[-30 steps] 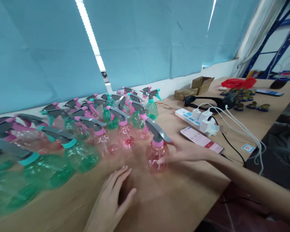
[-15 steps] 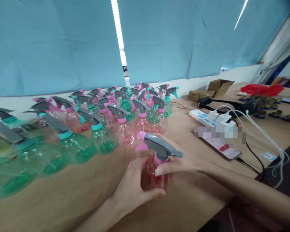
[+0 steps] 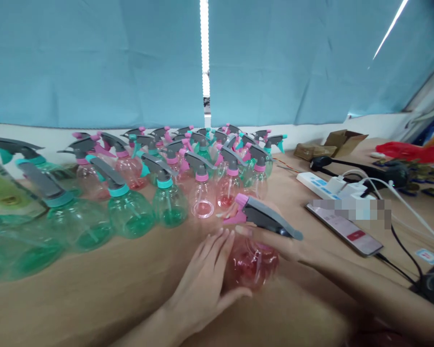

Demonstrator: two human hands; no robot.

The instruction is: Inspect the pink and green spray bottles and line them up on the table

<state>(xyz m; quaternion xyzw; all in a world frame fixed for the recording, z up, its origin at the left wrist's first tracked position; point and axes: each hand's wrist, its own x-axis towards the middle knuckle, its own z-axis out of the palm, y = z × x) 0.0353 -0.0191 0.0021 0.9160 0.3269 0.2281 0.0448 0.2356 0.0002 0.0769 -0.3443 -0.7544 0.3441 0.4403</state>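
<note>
A pink spray bottle (image 3: 255, 265) with a grey and pink trigger head stands in front of me, tilted slightly. My right hand (image 3: 284, 243) grips it around the neck, just beneath the trigger head, which hides part of the fingers. To the bottle's left, my left hand (image 3: 206, 274) is open, its fingers stretched out and its thumb reaching across near the bottle's base. Whether the left hand touches the bottle I cannot tell. Close beyond stand another pink spray bottle (image 3: 202, 197) and a green spray bottle (image 3: 170, 205).
Rows of green and pink spray bottles fill the table's left and back. On the right lie a phone (image 3: 343, 229), a white power strip (image 3: 314, 185) with plugs and cables, a black headset (image 3: 361, 168), a cardboard box (image 3: 345, 143) and a red plastic bag (image 3: 410, 151).
My left hand has loosened from around the bottle, its fingers now straight. The right hand has shifted higher at the neck. The camera view has swung left.
</note>
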